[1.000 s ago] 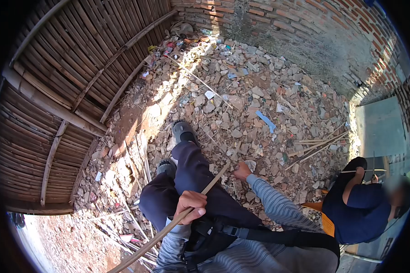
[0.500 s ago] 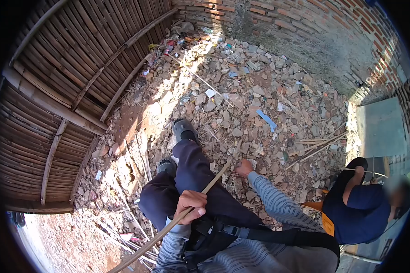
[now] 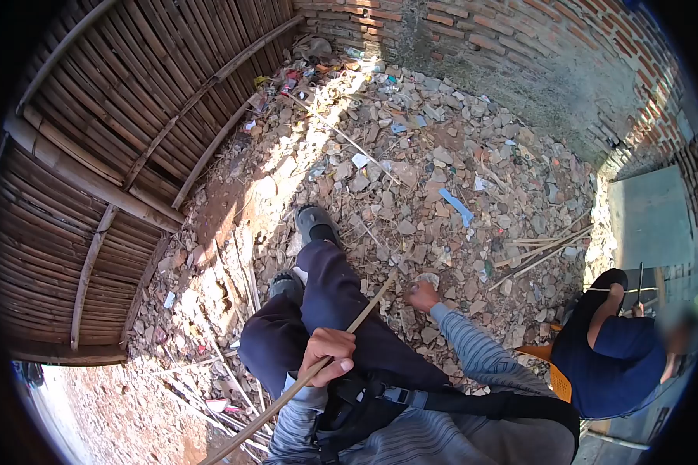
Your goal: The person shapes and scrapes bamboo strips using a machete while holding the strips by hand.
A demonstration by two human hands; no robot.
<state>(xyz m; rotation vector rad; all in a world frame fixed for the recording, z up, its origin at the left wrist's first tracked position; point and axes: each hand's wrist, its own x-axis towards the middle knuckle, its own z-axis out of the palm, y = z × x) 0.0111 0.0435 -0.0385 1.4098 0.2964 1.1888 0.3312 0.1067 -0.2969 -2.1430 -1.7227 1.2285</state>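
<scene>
My left hand is wrapped round a long, pale bamboo strip. The strip slants across my lap, from the bottom edge up to a tip beyond my knee. Just right of that tip is my right hand, its fingers curled closed and apart from the strip. Whatever may be inside those fingers is hidden. Below the right hand lies rubble of broken brick and stone.
A slatted bamboo wall stands on the left, a brick wall at the back. At right a person sits on an orange chair, holding a dark upright tool. Loose sticks and a blue strip lie on the rubble.
My right hand has shifted slightly right and down, away from the strip's tip. The left hand keeps its hold. A dark upright tool now shows in the seated person's hand.
</scene>
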